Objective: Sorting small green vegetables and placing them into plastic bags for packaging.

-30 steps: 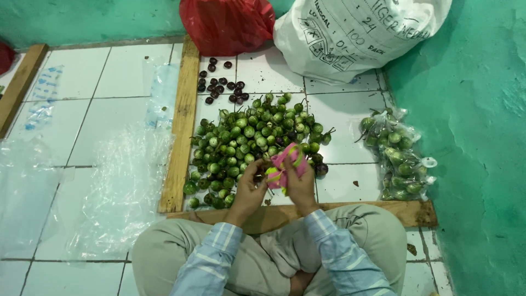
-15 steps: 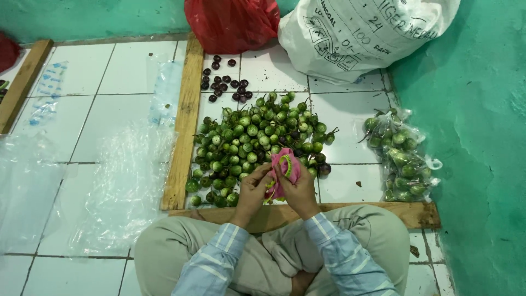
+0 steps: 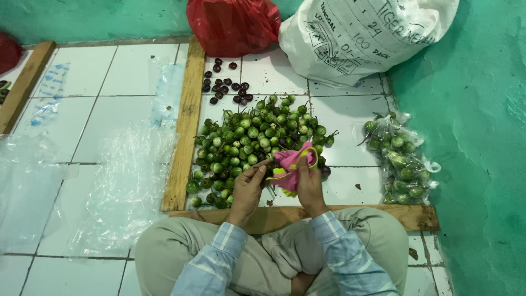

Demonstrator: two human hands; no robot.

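My right hand (image 3: 308,183) holds a bunched pink cloth (image 3: 293,160) with yellow-green bits, just above the near edge of a pile of small round green eggplants (image 3: 249,140). My left hand (image 3: 247,189) pinches the cloth's left end with its fingertips. Both hands sit over the white tiled floor, in front of my crossed legs in beige trousers.
A few dark purple eggplants (image 3: 224,85) lie beyond the pile. Clear bags of green eggplants (image 3: 399,156) sit at the right by the green wall. A red bag (image 3: 233,24) and white sack (image 3: 361,38) stand behind. Wooden slats (image 3: 183,126) frame the area; clear plastic sheets (image 3: 115,186) lie left.
The pink cloth has been gathered and turned between both hands, which stay at the pile's near edge. The view has shifted slightly.
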